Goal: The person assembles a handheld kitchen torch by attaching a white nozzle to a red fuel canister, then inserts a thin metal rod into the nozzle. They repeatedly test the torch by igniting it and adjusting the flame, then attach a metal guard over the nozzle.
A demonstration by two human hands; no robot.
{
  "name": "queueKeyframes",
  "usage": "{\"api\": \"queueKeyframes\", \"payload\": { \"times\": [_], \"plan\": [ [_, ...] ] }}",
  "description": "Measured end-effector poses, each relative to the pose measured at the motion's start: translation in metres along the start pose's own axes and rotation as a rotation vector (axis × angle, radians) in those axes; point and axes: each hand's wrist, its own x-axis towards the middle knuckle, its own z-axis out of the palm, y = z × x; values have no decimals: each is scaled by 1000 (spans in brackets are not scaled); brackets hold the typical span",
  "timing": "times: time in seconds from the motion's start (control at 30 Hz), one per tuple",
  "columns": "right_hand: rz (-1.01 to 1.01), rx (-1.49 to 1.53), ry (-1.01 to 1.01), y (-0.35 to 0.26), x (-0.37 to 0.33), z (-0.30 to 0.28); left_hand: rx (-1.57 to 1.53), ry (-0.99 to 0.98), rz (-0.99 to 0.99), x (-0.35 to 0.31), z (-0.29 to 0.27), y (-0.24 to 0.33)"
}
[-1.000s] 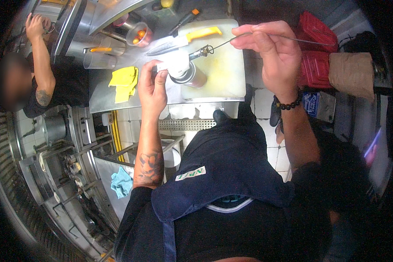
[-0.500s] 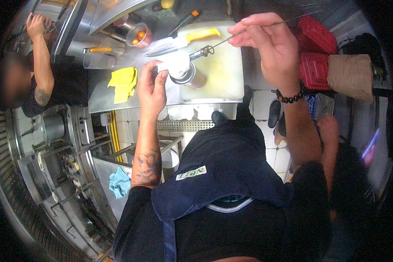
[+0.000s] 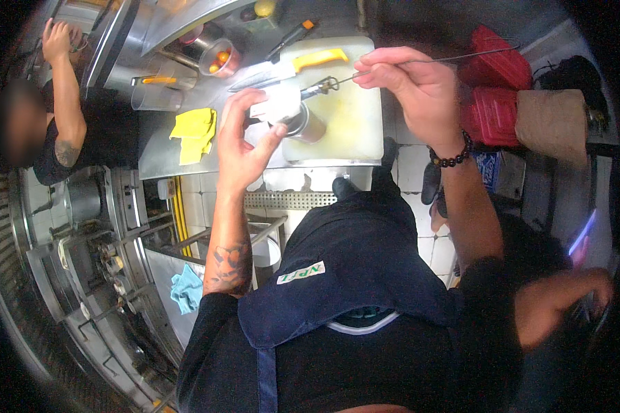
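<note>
My left hand (image 3: 244, 141) is closed around a white rounded piece (image 3: 279, 101) whose exact kind I cannot make out. A metal nozzle-like end (image 3: 317, 89) with a wire loop juts from it toward the right. My right hand (image 3: 417, 89) pinches a long thin dark metal rod (image 3: 461, 55) between thumb and fingers. The rod slants down to the left, its tip at or close to the loop; contact is unclear. Below the white piece, a metal cup (image 3: 308, 129) stands on the white cutting board (image 3: 355, 131), partly hidden by my left hand.
Behind the white piece lie a yellow-handled knife (image 3: 320, 59) and an orange-tipped black tool (image 3: 291, 39). A tub of small orange-red fruits (image 3: 220, 58) and a yellow cloth (image 3: 194, 134) are left. Red containers (image 3: 492, 113) stand right. Other people are at both sides.
My right hand has moved slightly left and down with the rod, its tip now nearer the loop. My left thumb has shifted right. At the right, another person's arm has swung outward.
</note>
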Motion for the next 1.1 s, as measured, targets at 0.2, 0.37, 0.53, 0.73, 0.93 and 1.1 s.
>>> {"api": "queueKeyframes", "payload": {
  "times": [0.2, 0.37, 0.53, 0.73, 0.93, 1.1],
  "plan": [
    [57, -214, -16, -6, 3, -14, 150, -127, 9, 17, 0, 19],
    [-20, -227, 61, -8, -1, -15, 121, -134, 11, 18, -1, 17],
    [-90, -334, 0, 4, -2, -4, 204, -149, 83, 8, -7, -2],
    [154, -77, 57, -9, 1, -2, 57, -166, 49, 14, -7, 7],
    [-79, -58, 109, 6, -4, 14, 11, -157, 32, 9, -12, 7],
    [-31, -49, 14, 10, -2, 4, 20, -146, 44, 10, -15, 12]
  ]
}}
